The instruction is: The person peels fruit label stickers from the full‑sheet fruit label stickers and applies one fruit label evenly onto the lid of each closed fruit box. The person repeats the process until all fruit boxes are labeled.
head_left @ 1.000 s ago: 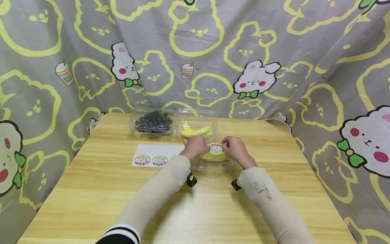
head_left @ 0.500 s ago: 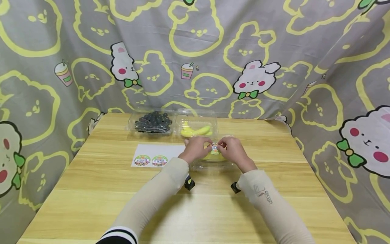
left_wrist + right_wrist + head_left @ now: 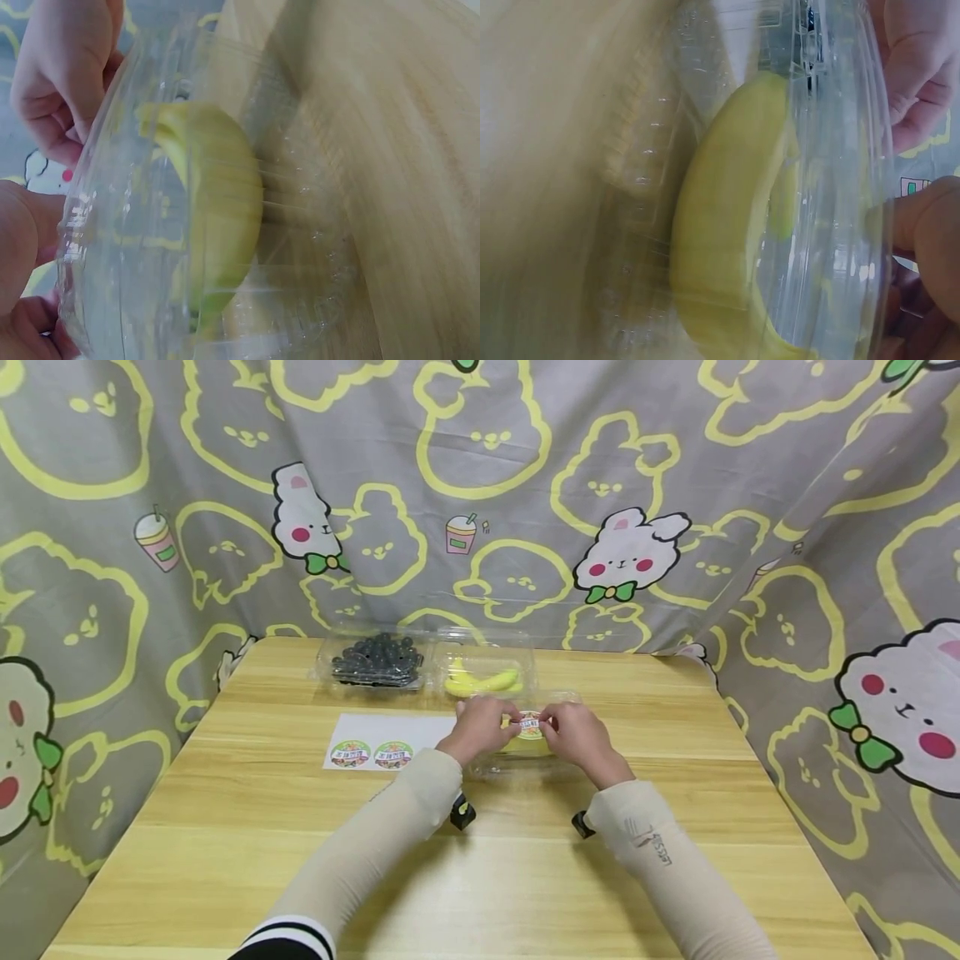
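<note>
A round, colourful sticker (image 3: 529, 725) lies over the top of a clear plastic clamshell box (image 3: 525, 767). My left hand (image 3: 482, 727) pinches the sticker's left edge, and my right hand (image 3: 579, 735) pinches its right edge. Through the box wall, a yellow banana (image 3: 225, 202) shows in the left wrist view. The same banana (image 3: 731, 217) fills the middle of the right wrist view. Thumbs and curled fingers of both hands sit at the lid in the wrist views; the sticker itself is hidden there. Whether it touches the lid all over, I cannot tell.
A white backing sheet (image 3: 390, 727) with two round stickers (image 3: 350, 754) lies left of the box. Behind stand a clear box of dark grapes (image 3: 381, 660) and another with bananas (image 3: 483, 681). A patterned curtain (image 3: 495, 485) hangs past the wooden table (image 3: 262, 827).
Both hands have drawn slightly closer together over the sticker and come down a little. The sticker's left and right edges are more covered by fingers than a second ago. The boxes stay put.
</note>
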